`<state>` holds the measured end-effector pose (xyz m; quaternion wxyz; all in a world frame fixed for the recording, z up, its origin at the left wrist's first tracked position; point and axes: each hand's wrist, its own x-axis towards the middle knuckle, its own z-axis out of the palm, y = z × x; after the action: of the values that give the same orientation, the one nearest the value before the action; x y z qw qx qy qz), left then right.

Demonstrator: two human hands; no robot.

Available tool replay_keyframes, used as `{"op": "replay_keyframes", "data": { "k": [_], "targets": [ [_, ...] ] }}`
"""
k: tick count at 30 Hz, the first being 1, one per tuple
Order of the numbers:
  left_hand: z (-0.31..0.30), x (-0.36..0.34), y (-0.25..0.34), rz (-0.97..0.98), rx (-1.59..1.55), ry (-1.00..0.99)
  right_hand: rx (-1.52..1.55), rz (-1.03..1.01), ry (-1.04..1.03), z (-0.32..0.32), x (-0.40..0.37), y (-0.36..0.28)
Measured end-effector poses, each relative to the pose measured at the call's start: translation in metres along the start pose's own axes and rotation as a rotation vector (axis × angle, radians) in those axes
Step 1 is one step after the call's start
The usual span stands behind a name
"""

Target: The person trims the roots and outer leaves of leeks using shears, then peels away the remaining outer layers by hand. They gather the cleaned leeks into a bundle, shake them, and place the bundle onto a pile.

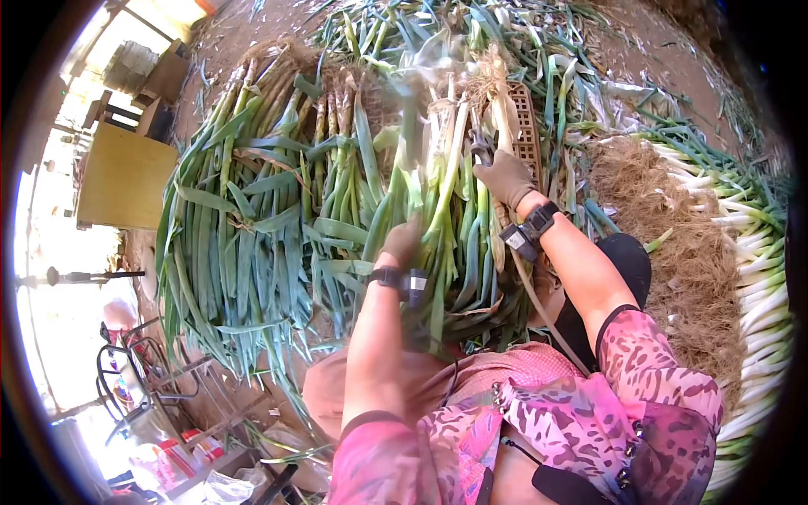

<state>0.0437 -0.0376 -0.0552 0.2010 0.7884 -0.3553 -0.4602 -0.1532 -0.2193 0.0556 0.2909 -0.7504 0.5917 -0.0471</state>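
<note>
My gloved left hand point(404, 240), blurred by motion, is closed around the green part of a leek point(411, 187). The white end of that leek points away from me and smears into a pale blur. My gloved right hand point(507, 178) grips a dark blow gun point(482, 146) just right of the leeks in front of me. A pale hose point(539, 301) runs up from my lap toward that hand. Under and around both hands lie loose leeks point(450, 181), roots away from me. A thick pile of unpeeled leeks point(244, 202) spreads to the left.
A tan plastic crate point(523, 126) shows beyond my right hand. Peeled white leeks point(757, 278) are stacked along the right, with their roots point(665, 244) toward me. Leaf scraps cover the ground at the back. A yellow board point(126, 177) and a metal-framed chair point(139, 370) stand at left.
</note>
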Motion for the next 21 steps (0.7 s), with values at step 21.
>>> {"op": "replay_keyframes", "data": {
  "k": [21],
  "targets": [
    [-0.042,-0.003,0.052,-0.105,0.321,0.269,0.214,-0.371,-0.383,0.023,-0.126,0.002]
  ]
}}
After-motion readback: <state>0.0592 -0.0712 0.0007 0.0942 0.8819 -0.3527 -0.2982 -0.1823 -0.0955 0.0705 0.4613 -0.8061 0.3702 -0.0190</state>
